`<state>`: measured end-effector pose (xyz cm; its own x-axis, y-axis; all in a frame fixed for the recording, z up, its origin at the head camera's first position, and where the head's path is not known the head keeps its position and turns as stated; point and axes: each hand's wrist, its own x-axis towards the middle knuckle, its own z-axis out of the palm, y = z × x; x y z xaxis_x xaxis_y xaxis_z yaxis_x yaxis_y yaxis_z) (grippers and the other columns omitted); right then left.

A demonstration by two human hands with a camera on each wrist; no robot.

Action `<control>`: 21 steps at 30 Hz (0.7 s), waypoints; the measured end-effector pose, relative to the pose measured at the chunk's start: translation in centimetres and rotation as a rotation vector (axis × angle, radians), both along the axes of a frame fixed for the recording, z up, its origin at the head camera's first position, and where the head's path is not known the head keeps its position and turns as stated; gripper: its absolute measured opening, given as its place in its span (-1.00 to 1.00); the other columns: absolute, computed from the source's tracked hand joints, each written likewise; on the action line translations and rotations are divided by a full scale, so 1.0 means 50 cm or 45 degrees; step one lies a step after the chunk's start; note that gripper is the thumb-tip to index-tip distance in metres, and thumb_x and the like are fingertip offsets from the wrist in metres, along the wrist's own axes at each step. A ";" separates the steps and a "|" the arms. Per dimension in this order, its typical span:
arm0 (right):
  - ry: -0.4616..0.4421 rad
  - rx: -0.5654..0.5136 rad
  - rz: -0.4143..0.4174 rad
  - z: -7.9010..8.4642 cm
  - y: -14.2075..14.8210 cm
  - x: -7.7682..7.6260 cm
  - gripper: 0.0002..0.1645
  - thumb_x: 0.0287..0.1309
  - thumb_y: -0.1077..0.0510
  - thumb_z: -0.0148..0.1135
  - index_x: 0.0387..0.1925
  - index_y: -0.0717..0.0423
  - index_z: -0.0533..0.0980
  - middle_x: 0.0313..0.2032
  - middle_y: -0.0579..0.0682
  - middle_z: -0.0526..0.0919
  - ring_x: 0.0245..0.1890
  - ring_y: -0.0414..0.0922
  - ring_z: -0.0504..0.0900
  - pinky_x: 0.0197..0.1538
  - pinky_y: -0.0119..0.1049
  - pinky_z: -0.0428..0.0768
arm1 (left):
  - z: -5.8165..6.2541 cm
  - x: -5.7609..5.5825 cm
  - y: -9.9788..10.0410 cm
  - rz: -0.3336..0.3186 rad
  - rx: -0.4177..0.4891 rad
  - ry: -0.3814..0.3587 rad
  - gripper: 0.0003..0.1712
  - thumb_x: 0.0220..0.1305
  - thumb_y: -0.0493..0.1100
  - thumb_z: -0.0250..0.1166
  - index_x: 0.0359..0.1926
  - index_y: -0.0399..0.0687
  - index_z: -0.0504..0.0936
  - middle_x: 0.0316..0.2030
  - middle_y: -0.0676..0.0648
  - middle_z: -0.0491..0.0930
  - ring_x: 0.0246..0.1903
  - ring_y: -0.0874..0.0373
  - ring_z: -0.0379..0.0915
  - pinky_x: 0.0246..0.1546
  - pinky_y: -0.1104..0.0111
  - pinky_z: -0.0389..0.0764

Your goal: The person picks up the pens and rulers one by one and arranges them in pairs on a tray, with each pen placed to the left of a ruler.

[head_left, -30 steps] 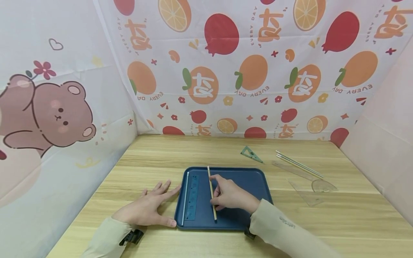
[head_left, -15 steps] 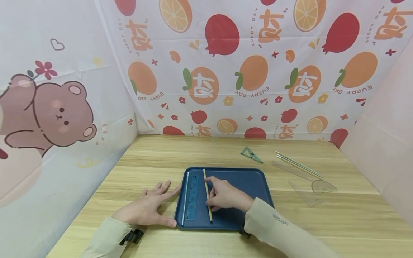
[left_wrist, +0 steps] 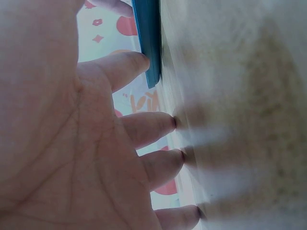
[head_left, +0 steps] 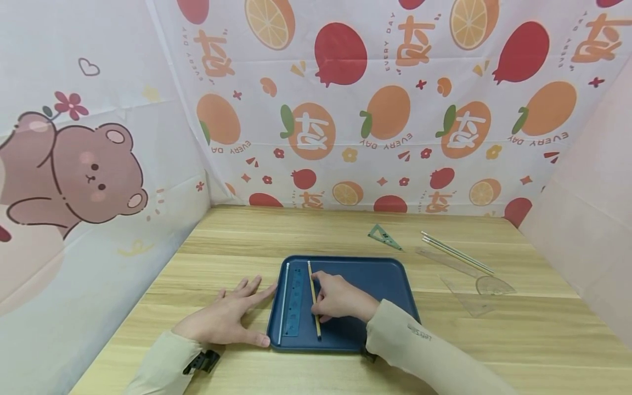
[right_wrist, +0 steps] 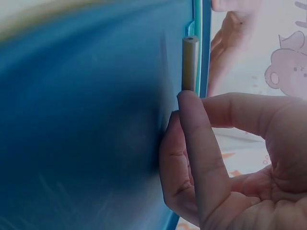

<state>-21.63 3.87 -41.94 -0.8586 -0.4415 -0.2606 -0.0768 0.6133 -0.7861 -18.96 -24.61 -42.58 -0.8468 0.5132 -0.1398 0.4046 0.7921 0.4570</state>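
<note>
- Blue tray (head_left: 380,277), far right: open passage.
- Left of tray's centre: right hand (head_left: 340,297) and yellow pencil (head_left: 313,289) block.
- Tray's left edge: left hand (head_left: 229,318) blocks.
- Right of tray: loose pencils (head_left: 457,253), clear protractor (head_left: 495,286) obstruct.
- Beyond tray's far left corner: bare tabletop (head_left: 242,236).

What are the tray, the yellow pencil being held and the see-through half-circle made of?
The tray looks like matte plastic, maybe coated metal: its blue is even, with only a soft sheen. The yellow pencil seems to be wood, smooth and maybe painted: its end shows a dark dot like a core. The half-circle is probably clear plastic, because the table shows through it.
</note>
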 end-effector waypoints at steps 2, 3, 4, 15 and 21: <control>0.008 0.027 0.006 0.003 -0.003 -0.001 -0.02 0.27 0.39 0.42 0.63 0.24 0.18 -0.46 0.05 0.70 -0.53 -0.09 0.74 -0.32 -0.23 0.80 | 0.001 0.000 0.000 -0.002 0.000 0.000 0.30 0.04 0.49 0.56 0.70 0.22 0.21 0.68 -0.44 0.00 0.62 -0.63 -0.16 0.33 -0.72 -0.12; 0.012 0.039 0.008 0.005 -0.004 -0.001 -0.02 0.27 0.38 0.42 0.63 0.24 0.18 -0.46 0.05 0.70 -0.52 -0.09 0.75 -0.32 -0.22 0.80 | 0.001 0.000 0.000 -0.007 0.000 0.002 0.30 0.04 0.49 0.56 0.70 0.21 0.21 0.67 -0.45 0.00 0.61 -0.64 -0.15 0.32 -0.72 -0.11; 0.016 0.049 0.011 0.006 -0.005 0.000 -0.02 0.27 0.38 0.42 0.63 0.24 0.18 -0.46 0.05 0.71 -0.52 -0.09 0.75 -0.31 -0.22 0.80 | 0.000 0.000 0.000 -0.011 0.000 0.006 0.30 0.05 0.49 0.56 0.70 0.20 0.21 0.67 -0.46 0.01 0.60 -0.66 -0.14 0.31 -0.73 -0.10; 0.060 0.115 0.041 0.013 -0.014 0.003 -0.04 0.29 0.33 0.44 0.62 0.30 0.20 -0.50 0.00 0.73 -0.50 -0.12 0.78 -0.28 -0.26 0.77 | -0.001 0.001 -0.001 -0.013 -0.001 0.015 0.31 0.04 0.50 0.55 0.70 0.18 0.22 0.66 -0.47 0.01 0.61 -0.64 -0.14 0.32 -0.73 -0.11; 0.058 0.088 0.062 0.015 -0.016 0.006 -0.04 0.29 0.32 0.43 0.62 0.31 0.20 -0.51 0.00 0.72 -0.50 -0.12 0.77 -0.32 -0.30 0.74 | 0.001 0.004 -0.001 -0.019 -0.008 0.036 0.31 0.04 0.50 0.55 0.70 0.16 0.22 0.66 -0.48 0.02 0.60 -0.64 -0.13 0.31 -0.73 -0.10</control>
<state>-21.33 3.06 -41.19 -0.8482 -0.4654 -0.2529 -0.1427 0.6605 -0.7371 -18.77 -24.65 -42.51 -0.8428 0.5248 -0.1193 0.4288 0.7888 0.4403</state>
